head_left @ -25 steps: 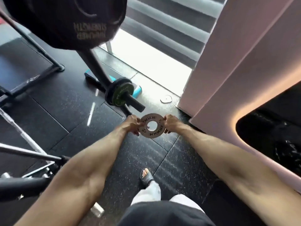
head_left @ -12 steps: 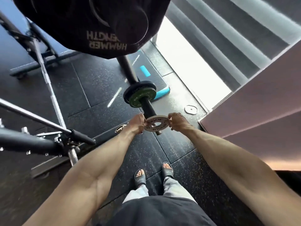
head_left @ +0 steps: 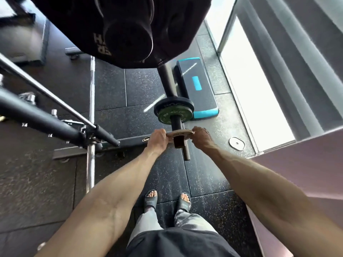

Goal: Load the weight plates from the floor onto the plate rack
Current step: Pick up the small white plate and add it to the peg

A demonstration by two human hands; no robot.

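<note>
A small tan weight plate (head_left: pixel 177 133) is threaded over the end of the rack's black peg (head_left: pixel 178 140), seen almost edge-on. My left hand (head_left: pixel 157 138) grips its left rim and my right hand (head_left: pixel 201 135) grips its right rim. Farther along the same peg sit a green plate (head_left: pixel 171 116) and a black plate (head_left: pixel 174 105) behind it. A large black plate (head_left: pixel 115 28) hangs on an upper peg at the top of the view. One small silver plate (head_left: pixel 236 143) lies flat on the floor to the right, near the pink wall.
A black and blue step platform (head_left: pixel 196 89) lies behind the rack. Black bars (head_left: pixel 55 125) and a chrome barbell (head_left: pixel 91 127) cross the left side. A pink wall (head_left: pixel 300 164) closes the right. My sandalled feet (head_left: pixel 168 200) stand on the rubber floor.
Both hands carried the small tan plate onto the peg's tip; it now sits tilted edge-on with the peg through its hole. The camera has swung more directly over the rack.
</note>
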